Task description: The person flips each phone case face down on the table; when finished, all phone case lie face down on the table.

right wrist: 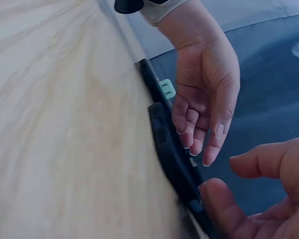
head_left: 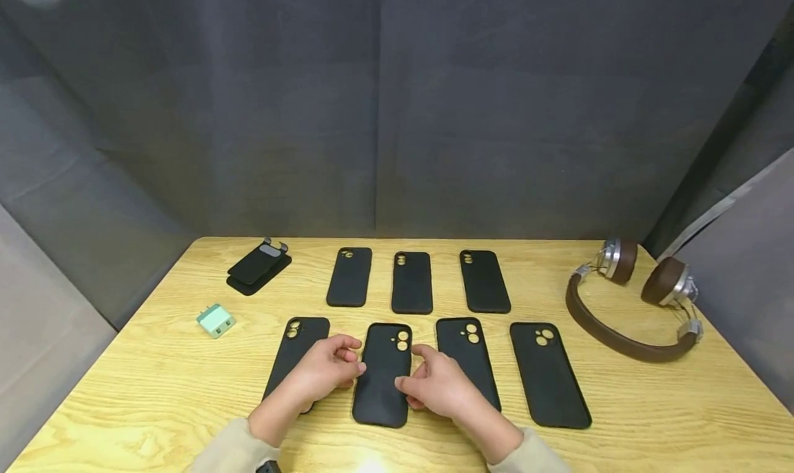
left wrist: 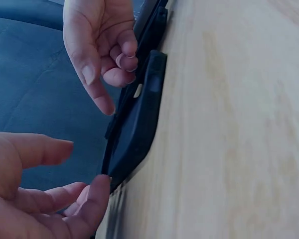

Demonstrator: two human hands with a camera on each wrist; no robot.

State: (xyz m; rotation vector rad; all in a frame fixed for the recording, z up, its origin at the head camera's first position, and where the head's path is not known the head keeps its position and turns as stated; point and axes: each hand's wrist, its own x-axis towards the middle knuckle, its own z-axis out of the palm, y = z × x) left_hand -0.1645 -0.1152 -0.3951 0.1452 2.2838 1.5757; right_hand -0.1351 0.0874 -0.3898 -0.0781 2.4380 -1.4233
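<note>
Wooden surface (head_left: 155, 390) supports the phone case (head_left: 379, 387) well short of its back edge, seemingly letting left hand (head_left: 325, 370) and right hand (head_left: 439, 385) flank it, loosely curved, gripping nothing.

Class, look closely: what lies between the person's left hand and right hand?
A black phone case lies on the wooden table between the left hand and the right hand, as the head view shows.

Headphones (head_left: 648, 352) right of phone cases (head_left: 381, 387)
</note>
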